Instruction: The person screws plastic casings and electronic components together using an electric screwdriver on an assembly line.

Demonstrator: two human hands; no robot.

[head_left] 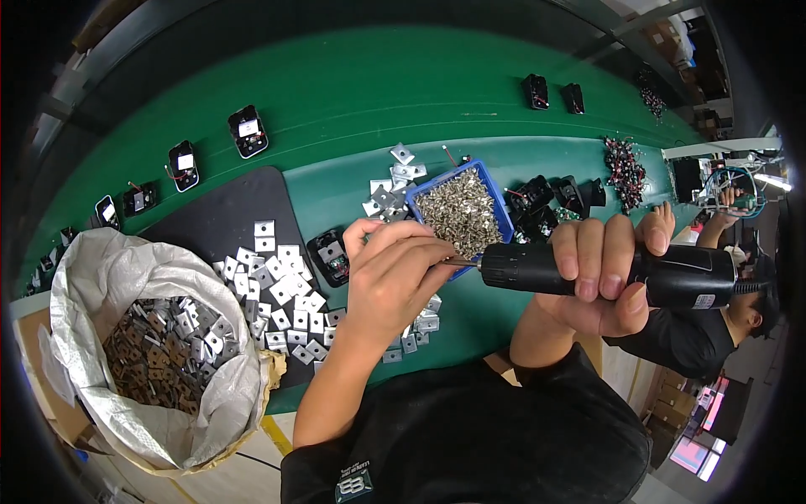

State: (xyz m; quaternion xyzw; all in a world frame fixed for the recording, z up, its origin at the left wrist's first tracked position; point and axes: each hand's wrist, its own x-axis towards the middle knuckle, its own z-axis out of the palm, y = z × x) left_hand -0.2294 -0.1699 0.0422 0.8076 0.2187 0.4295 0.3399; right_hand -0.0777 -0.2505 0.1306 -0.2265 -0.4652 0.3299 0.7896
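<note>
My right hand [600,265] is wrapped round the body of a black electric screwdriver [520,269], held level with its bit toward the left. At the bit's tip, my left hand [399,273] is closed in a pinch; its fingers hide what lies between them. Just beyond the bit stands a blue tray [506,220] full of small metal screws [457,208]. Left of my left hand, a black plastic housing [329,254] rests on the bench, with a metal plate inside. Loose square metal plates [290,286], each with a hole, are heaped beside it.
An open white sack [75,336] of metal plates stands at the left. Black housings [248,130] sit along the green belt [353,84] at the back. More housings [531,197] and a pile of red-and-black wired parts [624,172] lie right. A co-worker [688,344] is at far right.
</note>
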